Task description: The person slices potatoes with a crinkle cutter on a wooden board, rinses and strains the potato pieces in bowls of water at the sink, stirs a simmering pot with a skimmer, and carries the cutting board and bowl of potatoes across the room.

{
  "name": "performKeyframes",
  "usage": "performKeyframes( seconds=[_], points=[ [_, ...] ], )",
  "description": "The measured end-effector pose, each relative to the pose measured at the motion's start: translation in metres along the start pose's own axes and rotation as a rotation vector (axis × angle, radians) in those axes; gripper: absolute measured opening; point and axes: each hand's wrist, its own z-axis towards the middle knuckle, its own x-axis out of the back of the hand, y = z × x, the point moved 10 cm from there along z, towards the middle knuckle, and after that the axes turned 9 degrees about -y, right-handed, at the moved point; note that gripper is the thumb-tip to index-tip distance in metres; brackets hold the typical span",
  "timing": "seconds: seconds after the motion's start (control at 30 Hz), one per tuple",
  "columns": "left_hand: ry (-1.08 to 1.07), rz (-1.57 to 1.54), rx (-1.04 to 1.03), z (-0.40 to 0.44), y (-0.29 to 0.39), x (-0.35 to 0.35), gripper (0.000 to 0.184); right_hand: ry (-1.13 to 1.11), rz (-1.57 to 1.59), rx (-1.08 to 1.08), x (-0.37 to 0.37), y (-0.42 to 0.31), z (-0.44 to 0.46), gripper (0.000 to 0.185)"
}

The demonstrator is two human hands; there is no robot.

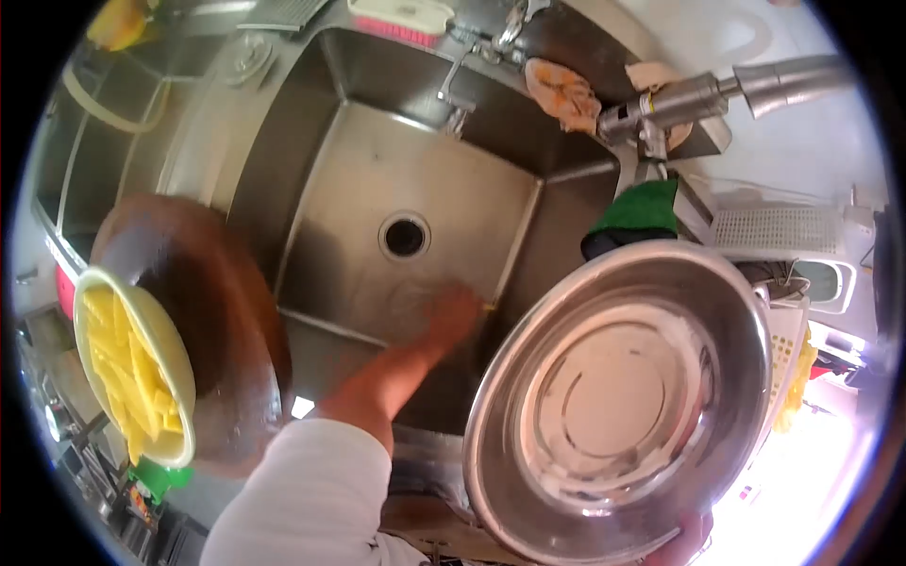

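My left hand (457, 313) is low in the steel sink (406, 174), right of the drain, at the end of a bare forearm and white sleeve. It is smeared by motion, so its fingers cannot be made out. A tiny yellow bit (488, 307) shows beside it. My right hand (687, 541) grips the lower rim of a large metal basin (618, 387), tilted at the sink's right side. The basin holds no food that I can see.
At the left, a pale bowl (188, 415) of yellow pieces (127, 363) is by a large brown round vessel (255, 330). A faucet (457, 75) is at the sink's back. Right of it are a stained cloth (563, 94), a metal fixture (675, 102) and a green cloth (642, 209).
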Motion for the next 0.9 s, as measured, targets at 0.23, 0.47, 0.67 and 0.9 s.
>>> performKeyframes(
  seconds=[0.23, 0.47, 0.67, 0.9],
  points=[
    [-0.356, 0.038, -0.040, 0.010, 0.000, -0.074, 0.020, 0.092, 0.026, -0.012, -0.015, -0.025, -0.008, 0.036],
    [0.267, -0.325, 0.677, 0.007, -0.097, 0.060, 0.023, -0.091, -0.163, 0.231, -0.013, -0.028, -0.007, 0.025],
    [0.918, -0.840, 0.189, 0.020, 0.032, 0.394, 0.018, -0.239, 0.585, 0.014, -0.032, 0.019, 0.011, 0.040],
    [0.643, -0.481, -0.044, 0.137, 0.110, 0.454, 0.018, -0.154, 0.617, -0.110, -0.026, 0.034, 0.005, 0.030]
  ],
)
